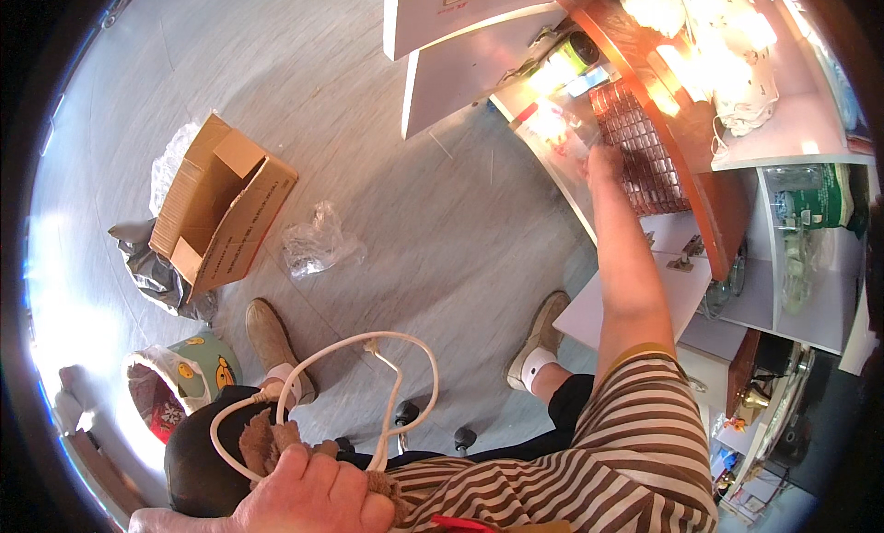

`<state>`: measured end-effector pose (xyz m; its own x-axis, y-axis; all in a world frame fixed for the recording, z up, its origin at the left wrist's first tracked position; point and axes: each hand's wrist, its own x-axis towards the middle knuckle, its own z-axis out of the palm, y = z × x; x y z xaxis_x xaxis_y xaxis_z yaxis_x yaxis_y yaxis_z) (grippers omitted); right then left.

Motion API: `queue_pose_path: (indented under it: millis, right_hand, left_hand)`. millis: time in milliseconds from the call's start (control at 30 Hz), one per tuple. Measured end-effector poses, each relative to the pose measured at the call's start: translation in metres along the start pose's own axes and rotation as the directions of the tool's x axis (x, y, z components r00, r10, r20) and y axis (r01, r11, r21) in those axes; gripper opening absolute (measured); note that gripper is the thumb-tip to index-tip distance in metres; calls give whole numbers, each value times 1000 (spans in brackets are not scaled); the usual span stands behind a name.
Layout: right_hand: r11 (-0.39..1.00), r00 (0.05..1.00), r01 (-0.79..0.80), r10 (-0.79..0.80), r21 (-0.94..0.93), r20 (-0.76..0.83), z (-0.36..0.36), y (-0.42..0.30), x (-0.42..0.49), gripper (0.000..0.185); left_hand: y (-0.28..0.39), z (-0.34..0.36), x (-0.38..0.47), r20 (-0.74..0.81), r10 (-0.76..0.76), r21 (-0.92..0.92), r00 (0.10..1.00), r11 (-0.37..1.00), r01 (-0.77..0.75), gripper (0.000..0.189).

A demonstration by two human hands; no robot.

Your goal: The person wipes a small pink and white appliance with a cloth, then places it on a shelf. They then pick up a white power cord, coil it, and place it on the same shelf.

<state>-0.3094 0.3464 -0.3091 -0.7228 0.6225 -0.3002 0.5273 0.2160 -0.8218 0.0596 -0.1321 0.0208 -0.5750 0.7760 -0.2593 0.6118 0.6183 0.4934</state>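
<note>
My left hand [314, 491] rests on my lap, closed around a brown cloth [266, 436]. A white cable [431, 374] with a plug loops up from the cloth; whether my fingers also grip it is hidden. My right hand [604, 163] reaches into an open low cabinet [545, 160]. It is beside a reddish-brown woven-pattern item [642, 153] and a clear plastic package [556, 129] with red parts. Glare and the back of the hand hide my right fingertips. A green container [580, 53] with a dark end lies deeper in the cabinet.
Cabinet doors [476, 70] stand open around my right arm. An open cardboard box [228, 208], a black plastic bag [155, 270] and clear plastic wrap [321, 243] lie on the floor. A lined bin [183, 381] sits near my foot. Glass jars [725, 288] stand on the right shelves.
</note>
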Motion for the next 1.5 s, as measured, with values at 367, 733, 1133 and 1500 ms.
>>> queue_pose_path:
  millis: [367, 733, 1133, 1500]
  right_hand:
    - [118, 536, 700, -740, -705, 408, 12, 21, -75, 44]
    - [6, 727, 520, -527, -854, 439, 66, 37, -26, 24]
    - [92, 759, 540, -483, -837, 437, 59, 31, -6, 23]
    - [-25, 663, 629, -505, -777, 553, 49, -2, -23, 30]
  left_hand:
    - [3, -9, -1, 86, -89, -52, 992, 994, 94, 18]
    - [-6, -15, 9, 77, -77, -54, 994, 995, 82, 14]
    - [-15, -16, 17, 82, -65, -58, 994, 996, 70, 11]
    - [-14, -12, 19, 31, -90, -66, 995, 994, 92, 12]
